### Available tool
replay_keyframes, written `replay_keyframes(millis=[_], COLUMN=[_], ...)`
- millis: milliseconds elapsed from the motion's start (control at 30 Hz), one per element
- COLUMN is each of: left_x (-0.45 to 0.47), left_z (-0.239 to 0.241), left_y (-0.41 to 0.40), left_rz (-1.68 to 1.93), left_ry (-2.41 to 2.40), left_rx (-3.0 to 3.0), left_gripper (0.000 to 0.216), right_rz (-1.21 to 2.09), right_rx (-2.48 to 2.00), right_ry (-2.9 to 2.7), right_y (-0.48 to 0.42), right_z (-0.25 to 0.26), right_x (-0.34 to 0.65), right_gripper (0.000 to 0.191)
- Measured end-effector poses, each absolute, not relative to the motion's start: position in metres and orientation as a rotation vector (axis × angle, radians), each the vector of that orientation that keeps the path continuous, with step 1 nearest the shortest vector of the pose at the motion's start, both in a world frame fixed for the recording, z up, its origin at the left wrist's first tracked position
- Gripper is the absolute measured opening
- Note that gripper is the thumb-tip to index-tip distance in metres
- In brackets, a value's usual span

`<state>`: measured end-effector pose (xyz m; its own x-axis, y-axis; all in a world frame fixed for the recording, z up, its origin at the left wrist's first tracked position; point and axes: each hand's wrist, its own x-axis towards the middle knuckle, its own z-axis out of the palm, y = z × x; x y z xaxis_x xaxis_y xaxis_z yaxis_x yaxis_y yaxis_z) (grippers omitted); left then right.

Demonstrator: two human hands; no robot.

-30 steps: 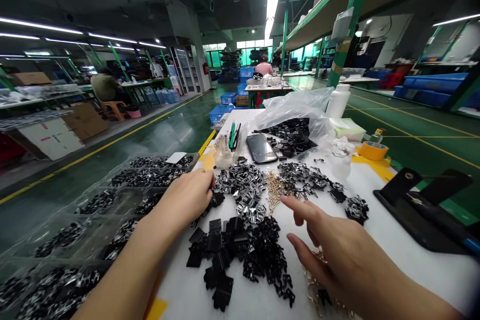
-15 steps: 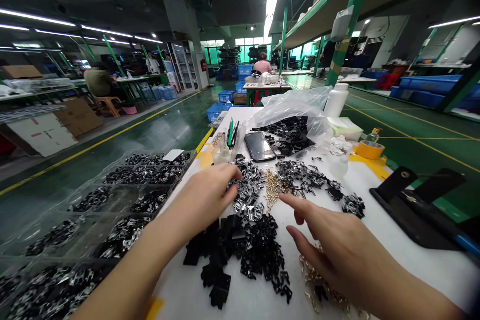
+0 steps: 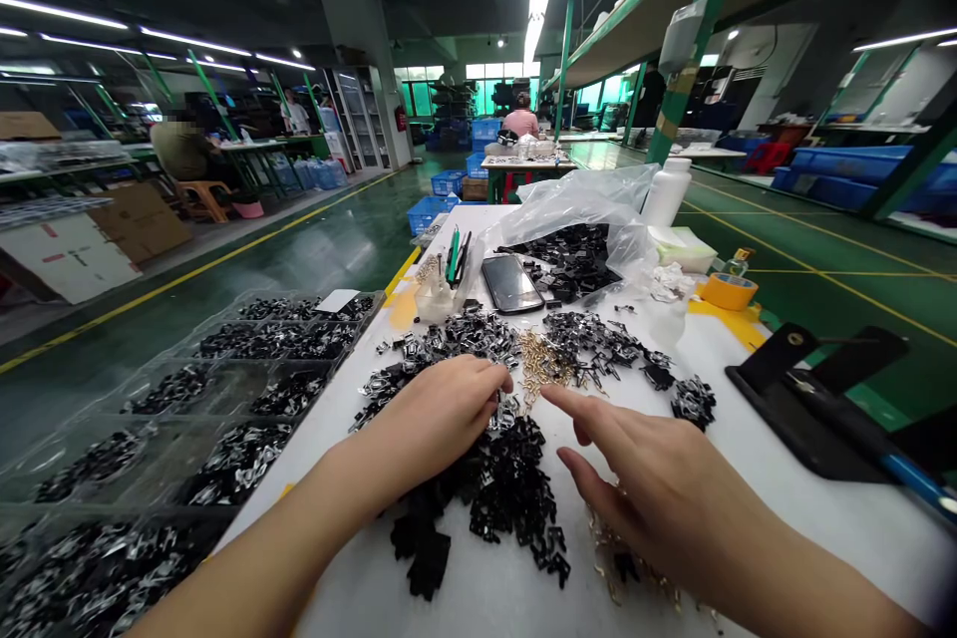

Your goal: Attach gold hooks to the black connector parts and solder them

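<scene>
— Where do the hands sit against the piles?

— The left hand (image 3: 441, 409) comes in from the near left. Its fingers are curled down and their tips touch the near edge of the silver clips (image 3: 478, 334). Its palm lies over the far end of the black clips (image 3: 515, 488).

— Is it holding one?

— I cannot tell, because the fingertips are tucked under and hide whatever is between them.

— And the other hand?

— The right hand (image 3: 658, 488) is loosely spread and has nothing in it. The forefinger is stretched out, pointing far and left. Its tip hovers just beside the left fingertips, at the spot where the black heap meets the silver one.

— What lies just past that finger?

— The brass pieces (image 3: 539, 364), a narrow heap whose long axis runs near to far, with silver clips on either side. More brass shows under the right wrist, on the near part of the surface (image 3: 748, 478).

— So which hand is closer to the silver?

— The left hand, which is already touching it. The right forefinger is the nearer one to the brass strip. The phone (image 3: 512, 283) lies farther back, well apart, and the tray (image 3: 224, 389) of sorted clips sits off to the left.
</scene>
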<state>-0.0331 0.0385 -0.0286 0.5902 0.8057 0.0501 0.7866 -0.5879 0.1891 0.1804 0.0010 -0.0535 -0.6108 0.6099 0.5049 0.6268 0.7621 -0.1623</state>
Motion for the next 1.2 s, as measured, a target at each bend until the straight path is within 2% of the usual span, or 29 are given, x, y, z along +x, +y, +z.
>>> replay_keyframes(millis=[633, 1200], left_x=[-0.0322, -0.0328], left_z=[-0.0292, -0.0311], left_y=[0.0337, 0.0357], left_rz=[0.202, 0.215], left_ry=[1.29, 1.267], left_rx=[2.711, 2.749], left_gripper=[0.032, 0.032], right_rz=[0.007, -0.015], right_rx=[-0.921, -0.916], right_ry=[-2.441, -2.451], right_y=[0.0002, 0.0002], right_z=[-0.0541, -0.0557], right_x=[0.1793, 0.1798], right_gripper=[0.04, 0.039])
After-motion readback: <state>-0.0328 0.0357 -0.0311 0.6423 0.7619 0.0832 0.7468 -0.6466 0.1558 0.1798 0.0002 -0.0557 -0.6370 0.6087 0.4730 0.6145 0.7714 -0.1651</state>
